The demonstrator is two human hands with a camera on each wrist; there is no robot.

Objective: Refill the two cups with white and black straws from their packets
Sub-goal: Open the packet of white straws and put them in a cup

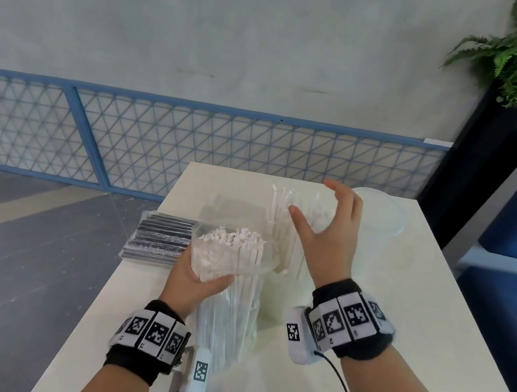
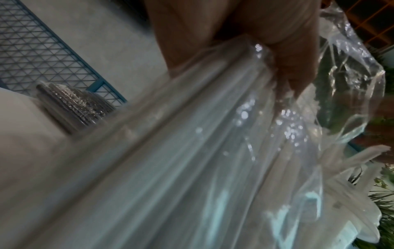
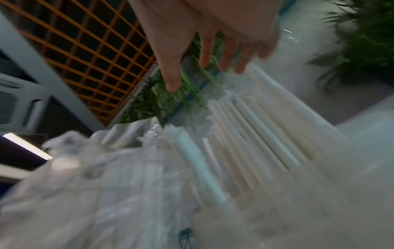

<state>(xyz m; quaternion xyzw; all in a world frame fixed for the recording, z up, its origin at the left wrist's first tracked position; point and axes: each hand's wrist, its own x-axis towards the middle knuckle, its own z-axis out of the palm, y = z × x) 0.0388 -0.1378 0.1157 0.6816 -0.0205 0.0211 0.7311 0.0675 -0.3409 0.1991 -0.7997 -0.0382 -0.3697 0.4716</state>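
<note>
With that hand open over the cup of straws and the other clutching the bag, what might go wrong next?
The left hand grips the packet of white straws upright with its open end up; tilted, loose straws may spill onto the table. The open right hand hovers beside the filled clear cup and might knock it over. The black straw packet overhangs the table's left edge and may fall.

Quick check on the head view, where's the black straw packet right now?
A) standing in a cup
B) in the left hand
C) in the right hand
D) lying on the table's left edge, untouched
D: the black straw packet lies flat at the table's left edge with no hand on it, while the left hand grips the white straw packet and the right hand is open above the straws.
</note>
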